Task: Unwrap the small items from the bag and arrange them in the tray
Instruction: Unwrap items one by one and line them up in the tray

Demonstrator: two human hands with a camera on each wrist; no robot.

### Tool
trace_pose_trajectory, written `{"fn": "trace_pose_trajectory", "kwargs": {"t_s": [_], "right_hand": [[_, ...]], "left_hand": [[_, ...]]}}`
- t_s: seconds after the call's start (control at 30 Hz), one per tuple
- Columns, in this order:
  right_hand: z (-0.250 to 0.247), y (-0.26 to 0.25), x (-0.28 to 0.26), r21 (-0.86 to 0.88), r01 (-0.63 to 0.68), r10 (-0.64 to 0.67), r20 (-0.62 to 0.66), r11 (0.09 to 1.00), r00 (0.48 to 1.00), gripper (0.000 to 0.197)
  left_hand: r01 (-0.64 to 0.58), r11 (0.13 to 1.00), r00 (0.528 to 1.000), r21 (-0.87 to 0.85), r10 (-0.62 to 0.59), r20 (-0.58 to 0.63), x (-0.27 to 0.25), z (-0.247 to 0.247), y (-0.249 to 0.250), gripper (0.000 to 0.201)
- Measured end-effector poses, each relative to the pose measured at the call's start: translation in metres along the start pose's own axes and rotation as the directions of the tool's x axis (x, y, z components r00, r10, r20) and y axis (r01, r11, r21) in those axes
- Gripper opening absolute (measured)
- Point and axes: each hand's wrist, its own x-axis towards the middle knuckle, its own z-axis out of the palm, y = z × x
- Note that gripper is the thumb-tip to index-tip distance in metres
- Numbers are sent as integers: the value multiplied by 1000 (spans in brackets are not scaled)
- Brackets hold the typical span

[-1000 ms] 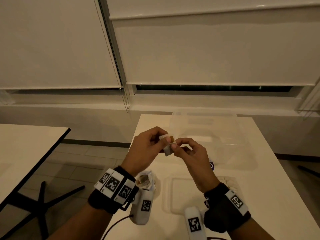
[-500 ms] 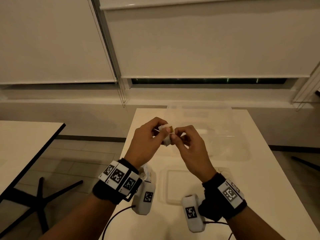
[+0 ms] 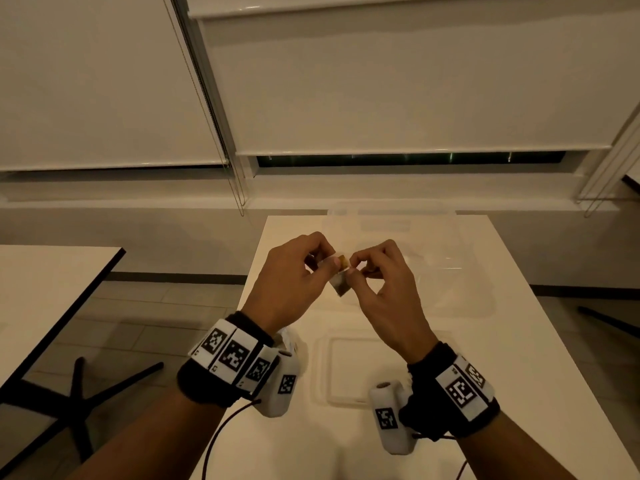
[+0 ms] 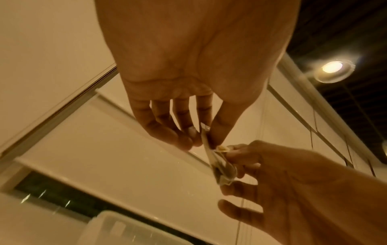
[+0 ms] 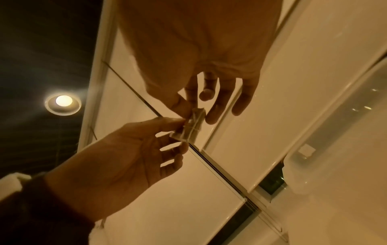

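Observation:
Both hands are raised above the white table (image 3: 519,327) and pinch one small wrapped item (image 3: 341,277) between them. The wrapper is clear and crinkled, with a brown piece showing at its top. My left hand (image 3: 320,263) pinches the wrapper's upper edge (image 4: 206,137) between thumb and fingers. My right hand (image 3: 356,266) pinches its other side (image 5: 193,126) with thumb and forefinger, the other fingers spread. A clear shallow tray (image 3: 349,368) lies on the table below the hands. A crumpled white bag (image 3: 291,344) shows partly behind my left wrist.
A large clear plastic tub (image 3: 398,244) stands at the table's far end, under the window blinds. A second white table (image 3: 45,289) is at the left across a tiled floor gap, with a black chair base (image 3: 79,393) below it.
Both hands have stayed on the wrapped item and lifted slightly higher in view; the head view has tipped up. The right fingers have shifted on the wrapper.

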Motion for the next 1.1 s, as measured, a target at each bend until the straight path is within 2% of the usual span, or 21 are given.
{"fn": "trace_pose_trajectory", "kwargs": {"t_s": [0.2,0.27,0.37,0.47,0.57,0.63,0.73,0.87,1.0,1.1], "right_hand": [[-1,1,1,-22,-6,6,10,1000,1000,4],[-5,2,1,24,-7,5,57,1000,998,4],[-13,3,1,151,-40,19,137,988,990,16],[-19,6,1,121,-45,24,165,992,986,19],[-22,11,3,149,-82,66,106,985,992,13],[-27,14,4,220,-130,112,90,967,990,13],[-33,15,4,181,-170,151,114,969,982,14],[-40,18,5,111,-142,131,104,984,986,13],[-46,22,8,106,-153,144,87,983,986,9],[-49,24,8,129,-174,160,109,976,981,9]], "left_hand": [[16,1000,1000,-19,-16,0,3,-4,3,3],[27,998,998,-59,-24,52,3,-4,4,3],[-1,1000,987,2,1,159,6,-9,5,11],[-30,999,981,34,23,192,8,-11,7,12],[57,992,988,-111,-41,149,4,-7,5,17],[136,971,977,-198,-98,190,0,-3,2,18],[137,980,967,-142,-102,232,-4,6,-1,10],[155,960,972,-235,-106,210,-6,13,0,9],[188,885,982,-426,-181,56,-10,21,-2,13],[200,895,980,-399,-180,88,-14,33,1,8]]}}
